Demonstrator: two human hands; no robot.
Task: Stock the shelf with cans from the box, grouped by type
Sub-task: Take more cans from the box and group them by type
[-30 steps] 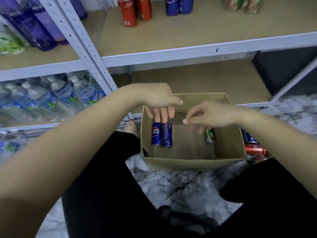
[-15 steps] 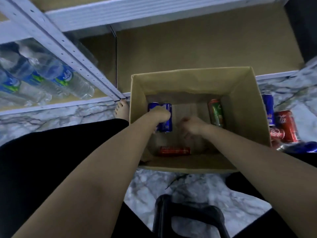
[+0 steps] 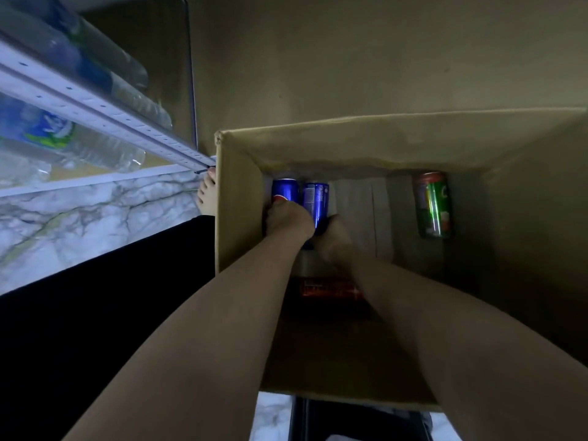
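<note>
- The shelf [image 3: 366,58] fills the upper part of the frame; its lowest brown board lies bare behind the box, while the bay at upper left holds water bottles [image 3: 105,144] lying behind a white perforated post [image 3: 105,113].
- The box [image 3: 413,141] — open cardboard, standing on the marble floor [image 3: 79,214] — takes the centre and right of the frame, and both forearms reach down into it from the bottom edge.
- Four cans show on its bottom: two blue cans side by side at the far left corner, the left blue can [image 3: 284,190] touching the right blue can [image 3: 315,198]; a green can [image 3: 433,205] lying well apart at the far right; and a red can [image 3: 331,288] lying crosswise nearer the person, partly under the right forearm.
- The left hand [image 3: 288,219] is curled over the near end of the left blue can, fingers bent around it in what looks like a grip.
- The right hand [image 3: 334,237] sits against the near end of the right blue can; how far its fingers wrap cannot be told — they are hidden.
- Judged from this, the step in hand is picking up the matching blue pair, one per hand.
- The next move would call for firm closure on each can, a straight lift clear of the box walls, then carrying both to one spot on the shelf so they stand together.
</note>
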